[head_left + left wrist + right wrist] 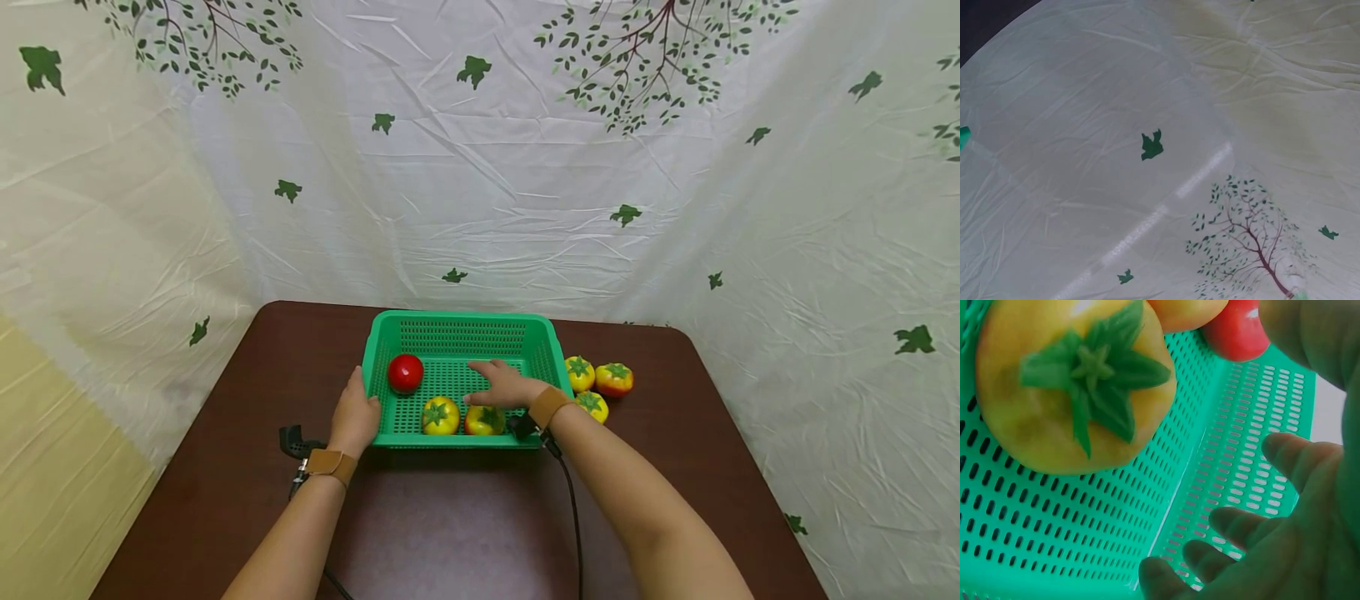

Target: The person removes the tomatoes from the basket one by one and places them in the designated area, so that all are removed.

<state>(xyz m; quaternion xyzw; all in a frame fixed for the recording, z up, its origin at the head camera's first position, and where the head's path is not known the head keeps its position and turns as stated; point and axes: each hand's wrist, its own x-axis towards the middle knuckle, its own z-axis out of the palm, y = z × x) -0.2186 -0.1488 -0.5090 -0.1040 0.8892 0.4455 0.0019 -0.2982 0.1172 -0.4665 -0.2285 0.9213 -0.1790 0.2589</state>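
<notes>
In the head view, a green plastic basket with perforated walls stands on the table. My left hand rests against its left side, fingers extended along the wall and thumb at the rim. Over the basket's right half, my right hand is spread with nothing in its grasp. A yellow tomato and a yellow-red tomato lie along the near wall, the latter just below the right hand. Farther left sits a shiny red round fruit. The right wrist view shows spread fingers apart from the large tomato.
Outside the basket's right wall, two yellow tomatoes and a yellow-red tomato are grouped on the dark brown table. A black cable trails from the right wrist. Leaf-printed white curtains surround the table.
</notes>
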